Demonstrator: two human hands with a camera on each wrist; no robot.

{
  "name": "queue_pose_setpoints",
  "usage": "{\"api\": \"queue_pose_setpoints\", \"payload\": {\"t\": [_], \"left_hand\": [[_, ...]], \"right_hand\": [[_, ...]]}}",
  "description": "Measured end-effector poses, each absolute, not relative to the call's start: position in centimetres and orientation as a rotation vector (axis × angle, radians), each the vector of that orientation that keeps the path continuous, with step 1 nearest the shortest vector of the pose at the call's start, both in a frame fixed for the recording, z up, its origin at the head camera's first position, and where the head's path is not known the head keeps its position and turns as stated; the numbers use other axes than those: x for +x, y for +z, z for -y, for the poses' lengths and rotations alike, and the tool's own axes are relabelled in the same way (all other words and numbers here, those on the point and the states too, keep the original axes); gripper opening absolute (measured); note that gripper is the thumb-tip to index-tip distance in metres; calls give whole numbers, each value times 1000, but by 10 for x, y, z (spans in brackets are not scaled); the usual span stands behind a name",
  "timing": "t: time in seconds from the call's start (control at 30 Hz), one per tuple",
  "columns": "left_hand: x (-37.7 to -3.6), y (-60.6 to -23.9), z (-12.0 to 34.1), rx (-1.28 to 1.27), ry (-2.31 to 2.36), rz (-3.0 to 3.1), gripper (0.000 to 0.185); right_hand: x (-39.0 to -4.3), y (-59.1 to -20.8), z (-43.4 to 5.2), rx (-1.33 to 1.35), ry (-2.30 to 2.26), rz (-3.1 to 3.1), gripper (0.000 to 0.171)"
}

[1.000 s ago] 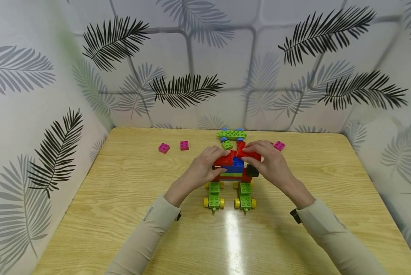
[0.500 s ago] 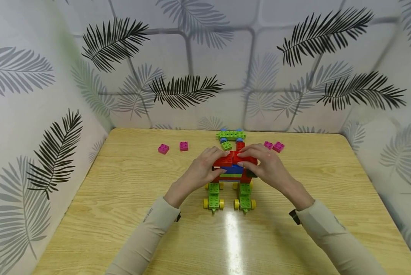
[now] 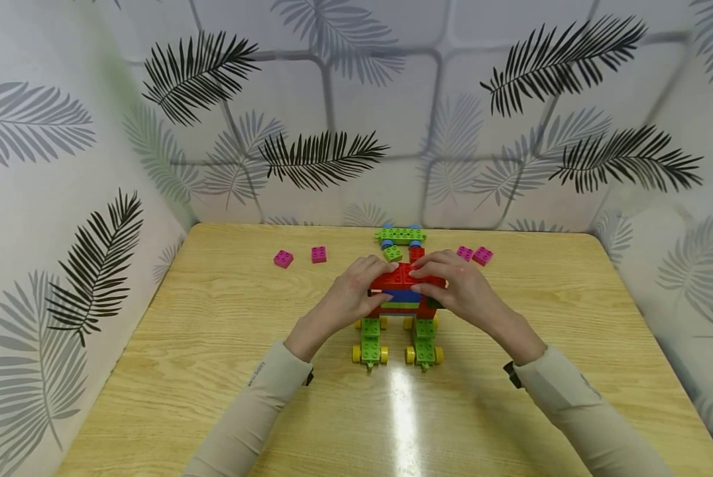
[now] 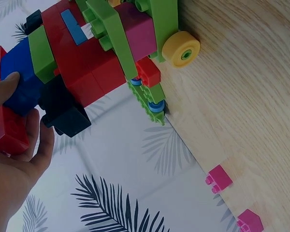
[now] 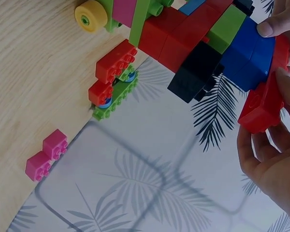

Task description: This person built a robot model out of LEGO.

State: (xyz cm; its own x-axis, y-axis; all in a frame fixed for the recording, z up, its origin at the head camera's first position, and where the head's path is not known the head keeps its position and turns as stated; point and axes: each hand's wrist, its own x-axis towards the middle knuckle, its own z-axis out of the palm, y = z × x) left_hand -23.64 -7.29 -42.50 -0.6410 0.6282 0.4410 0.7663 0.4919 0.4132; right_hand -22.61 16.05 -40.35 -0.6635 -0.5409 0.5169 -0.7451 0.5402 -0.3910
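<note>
A figure built of toy bricks stands on two green wheeled bases (image 3: 370,348) with yellow wheels. Its body has red, green and blue bricks (image 5: 246,60), and a black brick (image 4: 63,108) juts from a side. My left hand (image 3: 352,286) grips the upper left end, thumb on the blue layer and fingers over a red brick (image 4: 8,130). On the upper right, my right hand (image 3: 466,285) holds another red brick (image 5: 261,108), its thumb against the blue layer. Both red bricks lie side by side on top, partly hidden by fingers.
Behind the figure are a green wheeled base (image 3: 401,234) with blue wheels, a small green brick (image 3: 392,253) and a red brick (image 3: 416,254). Pink bricks lie at the back left (image 3: 319,254) and back right (image 3: 483,256). A patterned wall backs the wooden table (image 3: 213,318).
My right hand has brought its red brick left and down onto the blue layer, up against the other red brick. The left hand has kept its place.
</note>
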Motion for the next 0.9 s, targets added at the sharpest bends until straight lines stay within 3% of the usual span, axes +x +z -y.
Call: {"api": "queue_pose_setpoints", "payload": {"t": [0.5,0.9], "left_hand": [[-236,-425,70,-1154,-889,2533,43],[-235,-424,67,-1158,-918,2506,41]], "right_hand": [[-225,-404,-159,1089,752,2507,34],[-227,-401,-160,1133,748,2472,29]]}}
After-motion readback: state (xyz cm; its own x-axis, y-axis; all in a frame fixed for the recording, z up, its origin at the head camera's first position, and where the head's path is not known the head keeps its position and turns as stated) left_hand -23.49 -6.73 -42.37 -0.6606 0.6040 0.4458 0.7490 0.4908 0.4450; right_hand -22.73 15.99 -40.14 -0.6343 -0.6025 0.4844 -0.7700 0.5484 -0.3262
